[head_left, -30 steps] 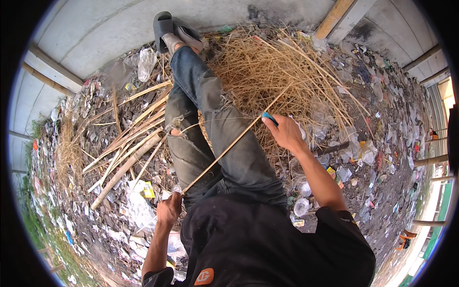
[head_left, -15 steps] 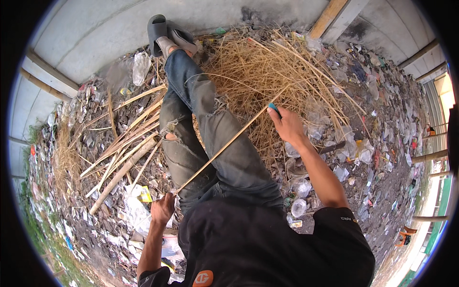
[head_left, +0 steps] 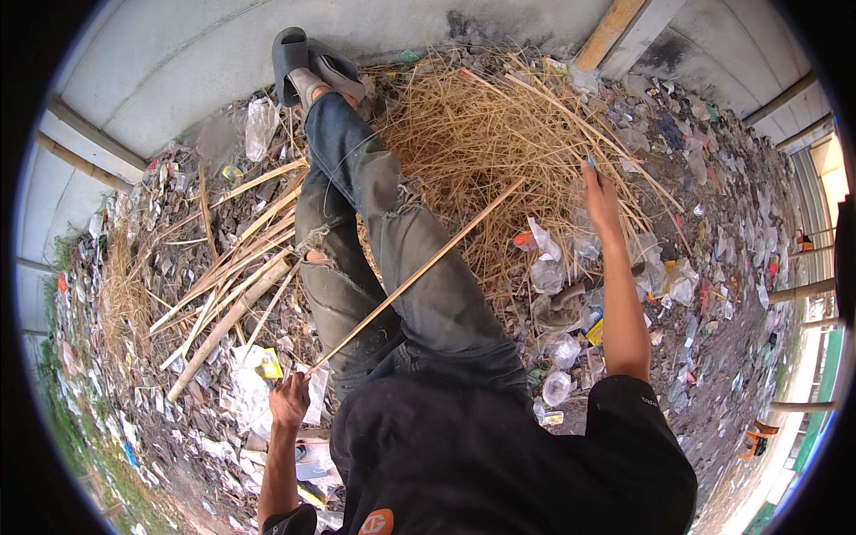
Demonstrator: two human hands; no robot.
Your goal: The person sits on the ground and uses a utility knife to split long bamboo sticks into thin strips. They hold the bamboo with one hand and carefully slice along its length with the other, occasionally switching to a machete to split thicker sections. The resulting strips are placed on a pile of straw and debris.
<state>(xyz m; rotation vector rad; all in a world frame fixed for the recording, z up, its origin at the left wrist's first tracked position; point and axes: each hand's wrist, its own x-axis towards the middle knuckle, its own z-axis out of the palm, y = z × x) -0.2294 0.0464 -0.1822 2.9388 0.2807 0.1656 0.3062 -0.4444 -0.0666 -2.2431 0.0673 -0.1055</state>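
Swung outward from the thin strip since the earlier frame, the right hand seems to grip a small, mostly hidden blue tool; the left hand pinches the strip's near end, its length slanting across the trousers.

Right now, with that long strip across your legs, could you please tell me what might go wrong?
The strip might swing or slip: only the left hand holds it, near one end, and the far end is free.

That free end might snag in the straw pile, which it overlaps in this view.

The small blue-green object in the right hand could perhaps be lost among the litter if the grip loosened.
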